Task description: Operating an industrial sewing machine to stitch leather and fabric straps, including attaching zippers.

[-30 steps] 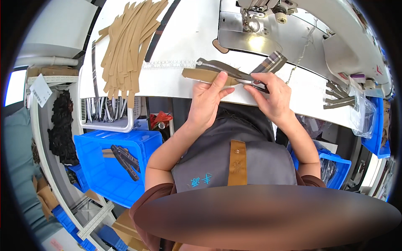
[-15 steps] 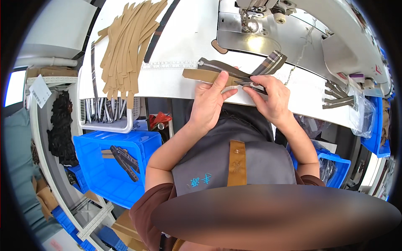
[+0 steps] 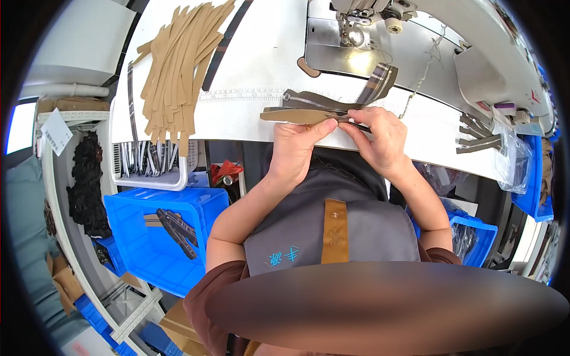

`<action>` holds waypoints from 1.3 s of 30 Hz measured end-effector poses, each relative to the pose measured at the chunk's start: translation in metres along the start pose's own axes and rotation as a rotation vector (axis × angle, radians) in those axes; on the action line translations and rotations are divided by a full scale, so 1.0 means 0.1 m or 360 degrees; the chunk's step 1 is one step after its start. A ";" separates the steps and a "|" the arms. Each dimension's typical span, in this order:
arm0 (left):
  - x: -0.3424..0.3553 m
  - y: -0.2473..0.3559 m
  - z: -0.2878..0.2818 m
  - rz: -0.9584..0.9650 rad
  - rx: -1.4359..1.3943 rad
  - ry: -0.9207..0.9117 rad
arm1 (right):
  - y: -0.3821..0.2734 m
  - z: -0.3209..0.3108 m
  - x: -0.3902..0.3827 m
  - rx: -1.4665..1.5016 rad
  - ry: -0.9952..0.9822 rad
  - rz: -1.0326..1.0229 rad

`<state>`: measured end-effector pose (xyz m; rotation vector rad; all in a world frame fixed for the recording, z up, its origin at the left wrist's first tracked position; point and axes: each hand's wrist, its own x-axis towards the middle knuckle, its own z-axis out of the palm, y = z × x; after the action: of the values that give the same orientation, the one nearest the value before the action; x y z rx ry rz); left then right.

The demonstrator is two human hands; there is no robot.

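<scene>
A dark zipper strip (image 3: 309,99) with silver teeth lies above a long tan fabric strip (image 3: 291,116) over the table's front part. My left hand (image 3: 297,145) is closed on the tan strip, its thumb pressing near the strip's right end. Close beside it, my right hand (image 3: 383,139) pinches the gathered right part of the zipper strip. A slim dark piece shows under the right fingers; its kind I cannot make out. From there a striped fabric end (image 3: 378,82) stands up toward the sewing machine (image 3: 356,29).
Tan strips (image 3: 178,77) are heaped at the table's left, above a white basket (image 3: 178,181) of striped pieces. Zipper pieces (image 3: 480,139) lie at the right edge beside a clear plastic bag (image 3: 515,163). A blue bin (image 3: 160,249) stands below left.
The left thumb has come down and rightward along the tan strip. The zipper strip has spread away from the tan strip, and the striped end has swung up and left.
</scene>
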<state>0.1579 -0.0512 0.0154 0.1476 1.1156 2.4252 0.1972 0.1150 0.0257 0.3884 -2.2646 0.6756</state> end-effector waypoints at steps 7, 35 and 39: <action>0.01 -0.01 0.00 0.0016 0.0111 0.0009 | 0.00 -0.02 0.04 -0.0044 0.0004 -0.0078; -0.18 1.14 -0.32 0.0266 0.1692 -0.0105 | 0.57 0.04 0.09 -0.0335 -0.0649 -0.0017; -0.18 1.58 -0.44 0.0350 0.1932 0.0643 | 0.74 0.20 0.31 -0.0388 -0.0784 -0.0094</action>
<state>0.1033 -0.1786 0.1050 0.1565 2.7239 1.6061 0.1308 0.1610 0.0100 0.5448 -2.7473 0.2831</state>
